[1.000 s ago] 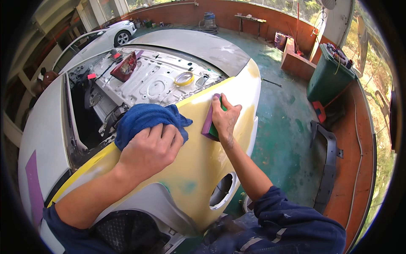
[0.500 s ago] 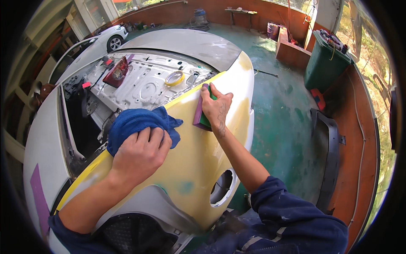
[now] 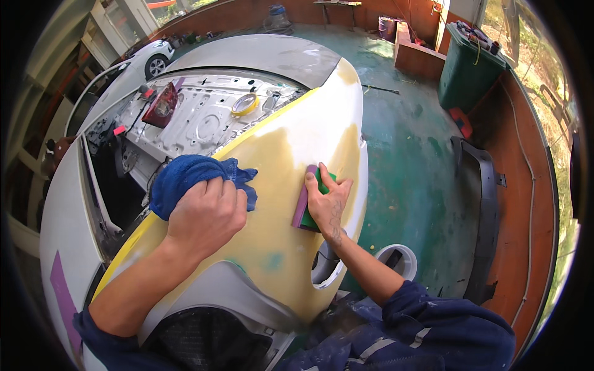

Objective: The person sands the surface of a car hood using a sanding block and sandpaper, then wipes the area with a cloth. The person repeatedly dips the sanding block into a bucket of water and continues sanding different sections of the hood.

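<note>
Car panel (image 3: pixel 266 226) looks part-worked, I judge — patchy yellow and white. Right hand (image 3: pixel 328 201) pinches block (image 3: pixel 301 207); left hand (image 3: pixel 207 215) clutches cloth (image 3: pixel 179 184).

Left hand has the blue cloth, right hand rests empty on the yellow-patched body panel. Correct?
Not quite: the right hand isn't empty. The head view shows it holding a green-and-purple sanding block on the yellow-patched body panel. The left hand does have the blue cloth.
</note>
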The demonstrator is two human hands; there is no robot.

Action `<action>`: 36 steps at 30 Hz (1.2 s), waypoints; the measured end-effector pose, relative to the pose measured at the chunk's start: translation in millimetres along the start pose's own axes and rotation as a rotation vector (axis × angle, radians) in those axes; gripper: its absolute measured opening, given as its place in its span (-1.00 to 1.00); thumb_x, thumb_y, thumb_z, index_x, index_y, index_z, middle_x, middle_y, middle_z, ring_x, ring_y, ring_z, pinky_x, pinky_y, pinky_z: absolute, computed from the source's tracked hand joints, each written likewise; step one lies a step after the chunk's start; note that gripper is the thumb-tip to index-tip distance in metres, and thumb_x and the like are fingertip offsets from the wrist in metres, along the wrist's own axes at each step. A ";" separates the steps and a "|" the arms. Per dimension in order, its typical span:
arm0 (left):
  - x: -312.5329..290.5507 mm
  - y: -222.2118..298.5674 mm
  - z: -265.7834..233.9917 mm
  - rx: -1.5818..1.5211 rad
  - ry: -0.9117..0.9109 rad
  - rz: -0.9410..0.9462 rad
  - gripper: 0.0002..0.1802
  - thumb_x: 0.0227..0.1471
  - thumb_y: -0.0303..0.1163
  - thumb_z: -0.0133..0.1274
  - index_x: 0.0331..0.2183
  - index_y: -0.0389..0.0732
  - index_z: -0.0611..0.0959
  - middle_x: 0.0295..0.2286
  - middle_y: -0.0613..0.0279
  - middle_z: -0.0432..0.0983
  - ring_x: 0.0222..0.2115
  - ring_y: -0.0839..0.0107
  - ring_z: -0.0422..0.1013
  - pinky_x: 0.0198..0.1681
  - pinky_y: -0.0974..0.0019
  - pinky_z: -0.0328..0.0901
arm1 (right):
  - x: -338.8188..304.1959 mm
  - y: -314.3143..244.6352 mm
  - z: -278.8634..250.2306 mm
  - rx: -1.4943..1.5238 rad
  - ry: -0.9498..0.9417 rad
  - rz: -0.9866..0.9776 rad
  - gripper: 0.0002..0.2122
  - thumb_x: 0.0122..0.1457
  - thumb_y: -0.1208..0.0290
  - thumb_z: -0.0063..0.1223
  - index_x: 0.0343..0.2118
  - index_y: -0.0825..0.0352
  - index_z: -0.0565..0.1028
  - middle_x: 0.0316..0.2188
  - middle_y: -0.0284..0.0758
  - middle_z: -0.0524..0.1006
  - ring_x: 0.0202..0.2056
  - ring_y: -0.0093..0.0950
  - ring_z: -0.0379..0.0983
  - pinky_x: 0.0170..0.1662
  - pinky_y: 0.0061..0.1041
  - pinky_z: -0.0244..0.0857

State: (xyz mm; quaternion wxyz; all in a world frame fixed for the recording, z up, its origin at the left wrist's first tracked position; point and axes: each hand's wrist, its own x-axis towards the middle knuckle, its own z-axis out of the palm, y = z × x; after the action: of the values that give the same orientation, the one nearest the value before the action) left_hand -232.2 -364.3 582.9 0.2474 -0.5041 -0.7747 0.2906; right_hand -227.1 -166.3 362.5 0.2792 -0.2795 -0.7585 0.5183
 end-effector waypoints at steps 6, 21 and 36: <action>9.4 -3.9 1.9 0.012 0.087 -0.117 -0.87 -0.11 -0.41 0.17 -0.56 -0.12 0.51 -0.55 0.30 0.36 -0.45 0.32 0.42 -0.43 0.28 0.26 | 38.2 -32.8 14.5 0.000 -0.008 0.035 -0.51 0.16 0.05 0.32 0.12 0.18 0.69 -0.19 -0.09 0.31 -0.02 -0.09 0.31 0.14 -0.20 0.24; 12.6 6.6 7.5 0.084 0.139 -0.061 -0.90 -0.06 -0.40 0.18 -0.45 -0.19 0.62 -0.14 0.08 0.60 -0.15 0.17 0.45 -0.17 0.18 0.33 | 54.1 -17.7 14.9 0.028 0.015 0.033 -0.47 0.19 -0.01 0.28 0.14 0.21 0.67 -0.18 -0.10 0.32 -0.02 -0.11 0.32 0.15 -0.19 0.24; 14.0 3.5 2.7 0.107 0.115 -0.042 -0.85 0.04 -0.39 0.17 -0.31 -0.21 0.59 -0.28 0.03 0.59 0.00 0.03 0.52 0.20 -0.37 0.30 | 1.7 11.8 -9.4 -0.065 0.016 -0.023 -0.50 0.15 0.06 0.34 0.12 0.18 0.69 -0.24 -0.19 0.25 -0.11 -0.15 0.27 0.09 -0.26 0.22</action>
State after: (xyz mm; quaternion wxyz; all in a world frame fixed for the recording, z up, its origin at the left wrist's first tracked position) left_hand -237.0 -350.7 579.8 0.3243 -0.4896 -0.7530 0.2968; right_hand -220.0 -155.6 354.4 0.2818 -0.2836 -0.7759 0.4879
